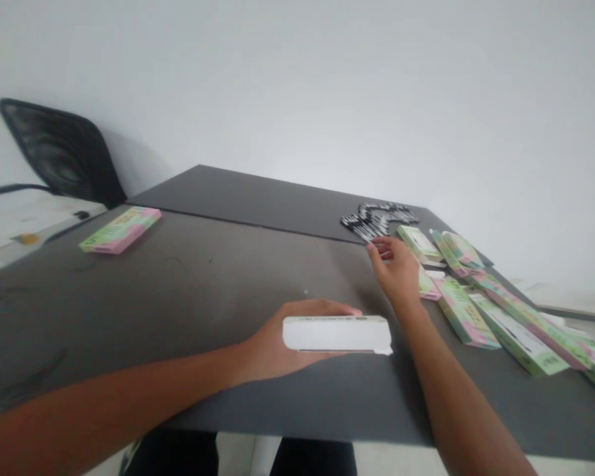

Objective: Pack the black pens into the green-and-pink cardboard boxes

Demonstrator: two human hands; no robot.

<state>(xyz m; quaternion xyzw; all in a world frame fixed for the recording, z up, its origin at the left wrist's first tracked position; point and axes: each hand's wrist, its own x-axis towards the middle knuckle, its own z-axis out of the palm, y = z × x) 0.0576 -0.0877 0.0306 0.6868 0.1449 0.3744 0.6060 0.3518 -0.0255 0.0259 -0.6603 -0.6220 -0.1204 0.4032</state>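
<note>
Head cam: L hand (272,350) holds 1 white box (337,334).

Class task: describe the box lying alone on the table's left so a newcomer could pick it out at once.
Find the dark grey table with the black mesh chair back beyond its left corner. Near that left edge lies a flat green-and-pink box. Unlike the similar boxes heaped at the right end, it lies alone.

A black mesh chair back (59,152) leans at the upper left of the frame, above a white surface (34,228) bearing small items. A pink-and-green carton (119,229) lies on the far-left part of the dark gray table (129,311), and a white wall (327,86) fills the top of the frame.
</note>
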